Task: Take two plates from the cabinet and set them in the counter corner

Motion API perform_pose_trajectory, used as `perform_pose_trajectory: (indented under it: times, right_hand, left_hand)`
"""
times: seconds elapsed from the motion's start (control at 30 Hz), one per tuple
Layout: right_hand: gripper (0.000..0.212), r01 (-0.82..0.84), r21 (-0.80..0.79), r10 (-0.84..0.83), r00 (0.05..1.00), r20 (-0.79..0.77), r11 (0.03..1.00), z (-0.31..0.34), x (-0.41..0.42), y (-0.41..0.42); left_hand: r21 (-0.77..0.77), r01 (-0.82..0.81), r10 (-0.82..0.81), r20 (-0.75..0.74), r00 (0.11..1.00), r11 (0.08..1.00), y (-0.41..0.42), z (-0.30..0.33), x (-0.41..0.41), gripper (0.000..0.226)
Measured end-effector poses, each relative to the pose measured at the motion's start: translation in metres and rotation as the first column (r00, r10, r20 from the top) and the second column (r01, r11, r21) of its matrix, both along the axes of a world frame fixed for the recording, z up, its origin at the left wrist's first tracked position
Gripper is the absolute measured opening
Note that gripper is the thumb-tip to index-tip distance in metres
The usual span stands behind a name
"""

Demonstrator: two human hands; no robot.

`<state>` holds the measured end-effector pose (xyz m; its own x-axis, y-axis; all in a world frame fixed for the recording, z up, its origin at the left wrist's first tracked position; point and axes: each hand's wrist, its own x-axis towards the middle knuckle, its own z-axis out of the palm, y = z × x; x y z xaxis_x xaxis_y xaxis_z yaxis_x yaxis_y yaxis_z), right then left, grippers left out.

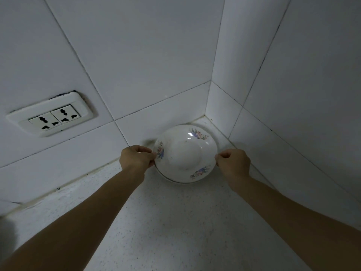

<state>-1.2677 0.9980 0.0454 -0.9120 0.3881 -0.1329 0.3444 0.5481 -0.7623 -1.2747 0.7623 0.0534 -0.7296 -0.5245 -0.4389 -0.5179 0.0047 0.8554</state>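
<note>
Speckled counter (175, 222), white-tiled corner (208, 106), double socket (53, 118).

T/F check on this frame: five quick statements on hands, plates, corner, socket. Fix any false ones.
1. Both hands hold the plates by the rim. True: left hand, right hand.
2. The top plate is plain white. False: it has flower prints.
3. The plates sit in the tiled corner on the counter. True.
4. A plug is in the socket. False: both outlets are free.
5. Only one plate shows. False: a second rim shows beneath the top one.
</note>
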Motion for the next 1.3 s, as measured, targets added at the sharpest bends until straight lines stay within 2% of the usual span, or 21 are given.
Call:
perform_pose_trajectory:
  times: [0.67, 0.8, 0.97, 1.03, 1.13, 1.2, 1.3]
  right_hand:
    - [0.008, 0.0, -0.038, 0.0, 1.0, 0.007, 0.999, 0.002, -0.007, 0.0]
    - [0.016, -0.026, -0.054, 0.027, 0.999, 0.021, 0.998, 0.003, -0.006, 0.003]
    - [0.025, -0.073, -0.049, 0.074, 0.997, 0.021, 0.996, 0.006, 0.0, 0.005]
    - [0.027, -0.125, -0.031, 0.126, 0.991, 0.034, 0.992, 0.011, 0.002, 0.004]
    - [0.025, -0.209, 0.051, 0.209, 0.978, 0.021, 0.977, 0.017, 0.008, 0.003]
    - [0.019, -0.246, 0.122, 0.249, 0.969, -0.007, 0.962, 0.023, 0.013, 0.001]
    - [0.017, -0.287, 0.173, 0.298, 0.954, -0.042, 0.942, 0.038, 0.023, -0.006]
  left_hand:
    - [0.057, -0.011, 0.01, 0.017, 1.0, 0.998, -0.002, -0.004, 0.005, 0.018]
    - [0.074, 0.036, -0.038, 0.014, 0.999, 0.997, -0.004, 0.0, 0.01, 0.012]
    - [-0.009, 0.105, -0.105, -0.001, 0.995, 0.994, -0.007, 0.009, 0.02, 0.007]
    - [-0.1, 0.161, -0.162, 0.0, 0.987, 0.982, -0.007, 0.014, 0.024, 0.006]
    - [-0.311, 0.288, -0.305, -0.007, 0.952, 0.906, -0.01, 0.022, 0.034, 0.008]
    - [-0.509, 0.39, -0.429, 0.044, 0.902, 0.767, -0.011, 0.029, 0.042, 0.016]
    - [-0.661, 0.479, -0.546, 0.124, 0.829, 0.578, -0.012, 0.042, 0.056, 0.029]
